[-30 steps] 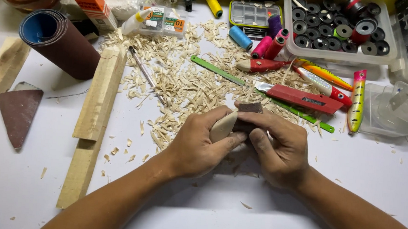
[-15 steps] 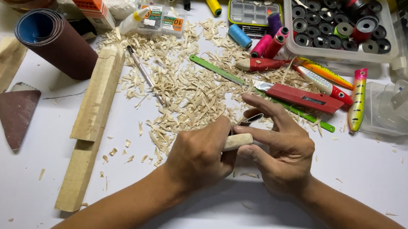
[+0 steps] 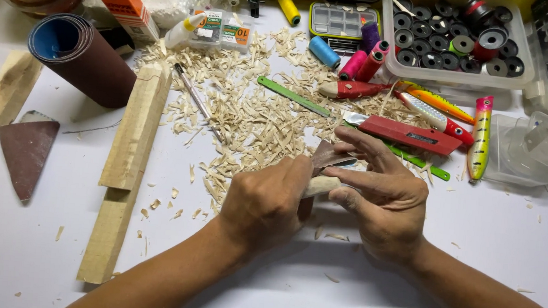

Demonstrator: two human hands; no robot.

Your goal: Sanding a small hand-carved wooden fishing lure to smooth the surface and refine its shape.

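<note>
Head view looks down on your two hands meeting over a white table (image 3: 36, 247). Your left hand (image 3: 264, 201) is closed around a small pale wooden piece (image 3: 320, 187), whose rounded end pokes out toward your right hand (image 3: 383, 197). That right hand pinches a folded scrap of dark brown sandpaper (image 3: 326, 155) against the wood, with the index finger stretched out above it and the other fingers curled under the piece. Judging by the smooth, rounded end, the rough shaping looks done and the piece seems to be at the sanding stage; how much of its body is finished you cannot tell, since your left palm hides it. Just beyond your hands lies a wide spread of wood shavings (image 3: 251, 117), which fits with carving already behind you. Beyond your right hand sit a red utility knife (image 3: 410, 134), a green ruler (image 3: 294, 97) and several painted fishing lures (image 3: 481, 133). Well off to the left of your left hand lie a long square wood blank (image 3: 135, 128), a roll of sandpaper (image 3: 78, 57) and another cut sheet of it (image 3: 26, 153). The piece shows bare wood, no paint or fittings yet.
</note>
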